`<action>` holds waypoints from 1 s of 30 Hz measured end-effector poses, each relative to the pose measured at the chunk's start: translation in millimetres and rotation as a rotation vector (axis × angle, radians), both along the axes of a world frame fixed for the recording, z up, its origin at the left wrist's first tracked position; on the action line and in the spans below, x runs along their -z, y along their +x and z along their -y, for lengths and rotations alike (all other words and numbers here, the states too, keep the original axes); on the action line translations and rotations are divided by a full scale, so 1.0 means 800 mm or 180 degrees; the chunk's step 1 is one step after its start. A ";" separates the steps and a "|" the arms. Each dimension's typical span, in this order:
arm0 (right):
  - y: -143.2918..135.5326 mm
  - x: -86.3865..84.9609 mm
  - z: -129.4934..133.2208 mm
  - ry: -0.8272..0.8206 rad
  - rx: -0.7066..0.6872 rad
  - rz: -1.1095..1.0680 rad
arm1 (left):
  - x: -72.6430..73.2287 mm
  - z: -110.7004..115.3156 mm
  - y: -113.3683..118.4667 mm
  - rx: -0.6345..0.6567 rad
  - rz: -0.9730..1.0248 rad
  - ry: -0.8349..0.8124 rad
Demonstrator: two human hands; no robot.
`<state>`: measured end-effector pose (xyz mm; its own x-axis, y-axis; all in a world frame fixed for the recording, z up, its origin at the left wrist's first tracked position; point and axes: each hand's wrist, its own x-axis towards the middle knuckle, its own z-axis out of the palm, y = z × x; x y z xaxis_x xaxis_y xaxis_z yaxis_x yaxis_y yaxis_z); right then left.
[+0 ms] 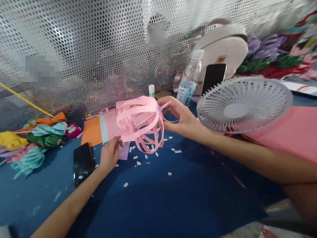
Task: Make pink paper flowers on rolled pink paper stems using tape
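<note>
A pink paper lantern (pixel 140 124) made of curved strips is held up on its side above the table. My right hand (pixel 177 115) pinches its right end, thumb and fingers closed where the strips come together. At the lower left rim, my left hand (pixel 111 152) grips the lantern's edge between thumb and fingers. Under it lie scattered white paper scraps (pixel 138 163) and a lilac paper piece (pixel 124 151). Behind stand orange paper (pixel 90 132) and a glue stick with a white cap (pixel 151 91).
A grey fan (pixel 244 105) stands close above my right forearm. Beyond it are a water bottle (pixel 190 79), a phone (pixel 214 76) and a pale backpack (pixel 223 43). On the left lie a black phone (pixel 83 162) and colourful paper flowers (pixel 34 140). A perforated metal panel (pixel 99 49) closes the back.
</note>
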<state>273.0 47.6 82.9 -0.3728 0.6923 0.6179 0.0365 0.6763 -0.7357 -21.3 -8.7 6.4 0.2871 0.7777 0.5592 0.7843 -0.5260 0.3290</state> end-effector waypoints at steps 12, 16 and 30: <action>0.000 0.000 0.002 0.0109 0.0299 -0.0089 | -0.001 -0.001 0.001 0.0003 -0.0059 -0.0114; 0.001 0.003 0.003 0.0162 0.0240 -0.0114 | 0.000 -0.001 -0.001 0.0102 -0.0071 -0.0050; 0.005 0.000 0.002 0.0139 0.0219 -0.0084 | -0.005 0.002 0.004 0.0002 -0.0042 -0.0254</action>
